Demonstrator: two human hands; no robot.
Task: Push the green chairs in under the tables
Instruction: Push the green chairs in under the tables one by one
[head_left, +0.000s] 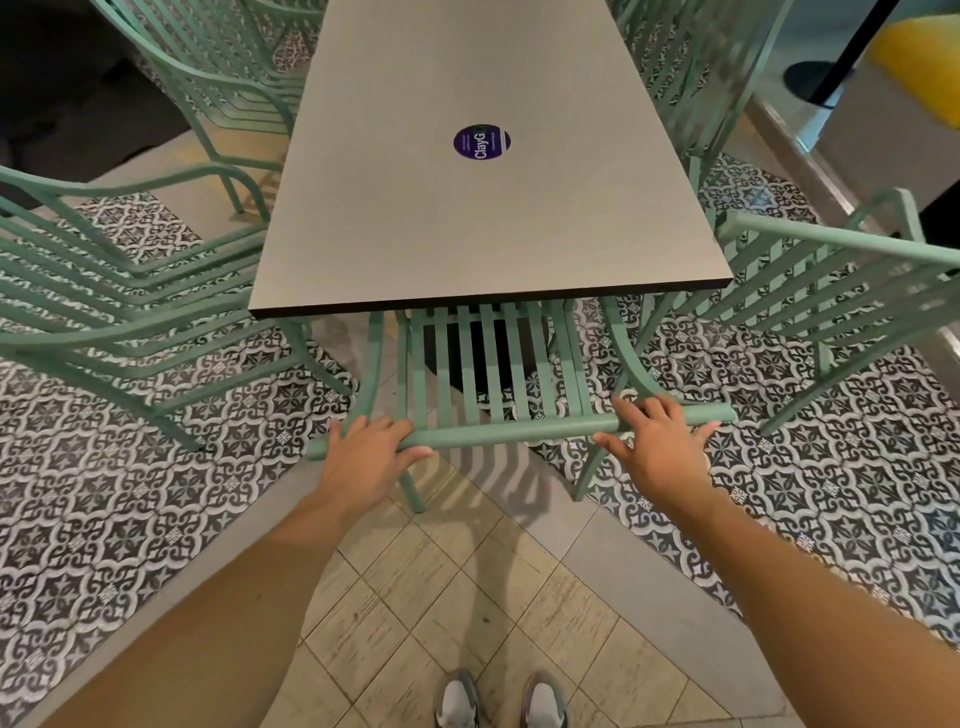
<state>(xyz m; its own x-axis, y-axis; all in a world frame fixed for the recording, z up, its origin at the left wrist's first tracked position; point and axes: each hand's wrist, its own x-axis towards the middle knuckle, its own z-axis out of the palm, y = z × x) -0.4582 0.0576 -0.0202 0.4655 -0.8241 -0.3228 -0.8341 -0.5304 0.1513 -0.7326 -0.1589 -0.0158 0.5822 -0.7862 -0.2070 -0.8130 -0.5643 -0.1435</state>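
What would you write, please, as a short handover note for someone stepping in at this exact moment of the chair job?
Left hand: on the top rail of the middle green chair, fingers curled over it.
Right hand: fingers straight, resting on the same rail.
Middle green chair: at the near end of the table, seat partly under the tabletop, back still standing clear of the edge.
Left green chair and right green chair: angled beside the table's near corners, not tucked in.
Done: middle chair mostly in.
Left: finish that push if it goes further, then probably both side chairs.
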